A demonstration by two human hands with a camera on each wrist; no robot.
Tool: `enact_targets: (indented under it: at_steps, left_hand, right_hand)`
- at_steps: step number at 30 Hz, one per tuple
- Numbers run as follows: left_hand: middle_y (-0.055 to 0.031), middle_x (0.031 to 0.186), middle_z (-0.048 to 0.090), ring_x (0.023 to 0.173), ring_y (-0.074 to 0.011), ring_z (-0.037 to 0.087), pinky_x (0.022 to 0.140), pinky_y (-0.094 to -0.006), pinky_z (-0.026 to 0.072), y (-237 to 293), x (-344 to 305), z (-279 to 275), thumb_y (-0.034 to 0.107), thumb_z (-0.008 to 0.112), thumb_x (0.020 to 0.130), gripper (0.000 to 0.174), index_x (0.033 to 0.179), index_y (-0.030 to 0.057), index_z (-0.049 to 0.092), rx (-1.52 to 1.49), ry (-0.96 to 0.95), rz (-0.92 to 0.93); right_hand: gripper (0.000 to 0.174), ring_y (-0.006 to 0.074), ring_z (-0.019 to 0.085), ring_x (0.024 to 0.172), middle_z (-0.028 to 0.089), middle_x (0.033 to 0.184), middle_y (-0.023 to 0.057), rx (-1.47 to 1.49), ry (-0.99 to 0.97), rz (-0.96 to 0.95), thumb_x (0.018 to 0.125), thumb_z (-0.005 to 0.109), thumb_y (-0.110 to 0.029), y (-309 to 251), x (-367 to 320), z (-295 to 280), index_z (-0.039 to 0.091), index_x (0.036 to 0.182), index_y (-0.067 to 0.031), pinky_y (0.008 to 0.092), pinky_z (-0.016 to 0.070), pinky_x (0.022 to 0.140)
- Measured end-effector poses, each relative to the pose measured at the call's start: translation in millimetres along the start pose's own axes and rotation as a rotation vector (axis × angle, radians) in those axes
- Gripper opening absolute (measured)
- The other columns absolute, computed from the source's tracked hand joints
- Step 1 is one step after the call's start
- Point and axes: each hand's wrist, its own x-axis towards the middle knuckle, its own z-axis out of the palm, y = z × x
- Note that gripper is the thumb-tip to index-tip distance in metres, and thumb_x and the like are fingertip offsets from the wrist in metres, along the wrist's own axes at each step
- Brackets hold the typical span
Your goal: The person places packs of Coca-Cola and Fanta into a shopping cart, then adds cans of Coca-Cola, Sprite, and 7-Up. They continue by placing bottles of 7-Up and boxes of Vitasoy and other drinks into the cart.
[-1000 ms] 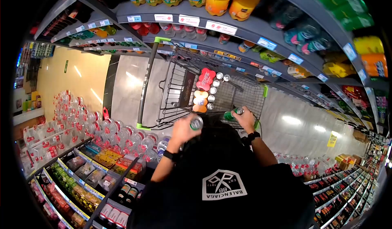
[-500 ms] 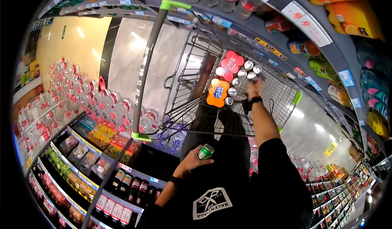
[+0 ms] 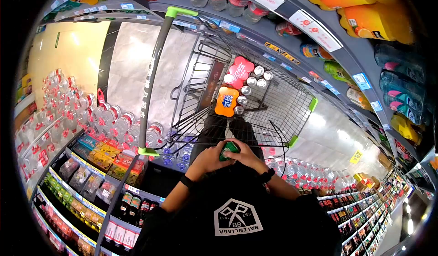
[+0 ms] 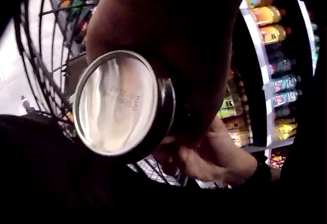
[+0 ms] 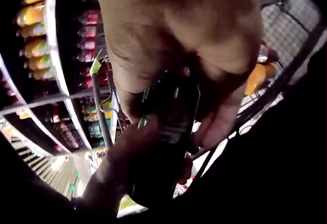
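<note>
Close to the person's body, just below the cart's near edge, both hands hold a green drink can (image 3: 229, 151). The left hand (image 3: 210, 159) wraps its side, and the right hand (image 3: 247, 154) grips it from the other side with fingers over it. In the left wrist view the can's silver bottom (image 4: 117, 104) with printed code faces the camera. The right wrist view shows the can (image 5: 171, 127) dark between the fingers. In the shopping cart (image 3: 283, 123) stand a red pack (image 3: 241, 70), an orange pack (image 3: 227, 101) and several silver-topped cans (image 3: 246, 90).
Drink shelves (image 3: 292, 16) run along the cart's far side. The cart's handle (image 3: 156, 80) is to the left. Behind it stand large water bottles (image 3: 109, 119) and a shelf of boxed goods (image 3: 102, 155). More water bottles (image 3: 315, 174) are at the right.
The right hand, low in the cart among the cans half a second ago, has come back to the body and joined the left hand on the green can. Another loose can now stands in the cart.
</note>
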Motion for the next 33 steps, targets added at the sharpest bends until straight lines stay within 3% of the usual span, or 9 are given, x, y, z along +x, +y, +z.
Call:
enact_targets:
  at_steps: [3,7,9,15,17,18,21,27,33]
  left_hand:
    - [-0.0264,0.098,0.072,0.091,-0.0471,0.069,0.079,-0.0521,0.0562,6.6,9.7,2.6,0.044,0.078,0.086,0.069,0.134,0.0046,0.05,0.117,-0.012,0.087]
    - [-0.0241,0.091,0.072,0.084,-0.0427,0.072,0.074,-0.0515,0.0569,-2.4,16.3,0.7,0.041,0.07,0.092,0.057,0.134,0.0053,0.054,0.229,0.437,0.371]
    - [-0.0228,0.085,0.072,0.08,-0.0427,0.072,0.071,-0.0525,0.0571,-3.7,9.7,-10.6,0.043,0.069,0.092,0.058,0.134,0.0061,0.055,0.309,0.239,-0.183]
    - [-0.0202,0.084,0.074,0.078,-0.0409,0.072,0.069,-0.0524,0.0567,-44.0,-12.1,-5.9,0.039,0.068,0.093,0.052,0.133,0.0059,0.056,0.378,0.219,-0.177]
    - [-0.0167,0.085,0.075,0.077,-0.0395,0.072,0.07,-0.0507,0.0567,-52.1,-15.0,-3.3,0.037,0.067,0.093,0.052,0.133,0.0058,0.056,0.247,0.249,-0.157]
    - [-0.0167,0.085,0.075,0.077,-0.0395,0.072,0.07,-0.0507,0.0567,-56.3,-15.4,-3.2,0.037,0.067,0.093,0.052,0.133,0.0058,0.056,0.253,0.261,-0.167]
    - [-0.0103,0.08,0.074,0.077,-0.0377,0.071,0.066,-0.0492,0.055,-65.0,-27.0,1.4,0.026,0.068,0.095,0.045,0.134,0.0093,0.053,0.181,0.282,-0.141]
    - [-0.0135,0.091,0.075,0.083,-0.0388,0.071,0.073,-0.0493,0.0557,-71.6,-36.8,22.4,0.024,0.068,0.094,0.043,0.132,0.009,0.056,0.228,0.33,-0.144]
    - [-0.0162,0.097,0.075,0.091,-0.0391,0.072,0.08,-0.0487,0.0571,-55.2,-46.0,55.8,0.026,0.07,0.092,0.045,0.131,0.0073,0.058,0.285,0.419,-0.035]
  right_hand:
    - [0.05,0.016,0.067,0.089,0.067,0.108,0.0078,0.239,0.16,-0.037,0.095,0.075,-0.03,9.9,-9.6,-5.0,0.058,0.134,-0.0049,0.0308,0.0554,0.076]
    - [0.031,0.012,0.06,0.07,0.061,0.089,0.0017,0.801,0.432,0.045,0.094,0.075,-0.023,78.1,6.5,-59.0,0.061,0.118,-0.0082,0.029,0.0466,0.056]
    - [0.027,0.0125,0.054,0.057,0.054,0.077,0.0012,1.115,0.732,0.167,0.094,0.075,-0.025,93.9,26.5,-84.0,0.06,0.112,-0.0114,0.0272,0.0428,0.049]
    - [0.038,0.0177,0.056,0.058,0.062,0.086,0.0071,0.414,1.361,0.067,0.082,0.083,-0.024,151.8,121.2,-163.8,0.063,0.111,-0.0095,0.0312,0.0465,0.048]
    - [0.061,0.0362,0.06,0.099,0.065,0.11,0.0154,-0.148,1.225,-0.018,0.071,0.088,-0.025,147.4,148.6,-182.5,0.061,0.122,-0.0037,0.052,0.0517,0.084]
    - [0.06,0.0418,0.06,0.105,0.064,0.116,0.0198,-0.565,1.211,0.006,0.068,0.085,-0.019,97.7,146.3,-168.7,0.063,0.122,-0.0036,0.0517,0.052,0.087]
    - [0.061,0.0449,0.059,0.113,0.064,0.119,0.021,-0.609,1.111,0.035,0.069,0.083,-0.019,71.8,189.1,-167.1,0.063,0.124,-0.004,0.0518,0.0509,0.093]
    - [0.06,0.0381,0.067,0.109,0.066,0.128,0.0209,-0.057,1.18,-0.223,0.077,0.08,-0.008,109.2,218.7,-157.7,0.059,0.133,-0.0005,0.048,0.0536,0.093]
    - [0.029,0.0256,0.07,0.093,0.075,0.105,0.0134,-0.346,0.434,-0.226,0.09,0.076,-0.022,161.7,98.0,-133.5,0.071,0.109,-0.0015,0.0387,0.0557,0.082]
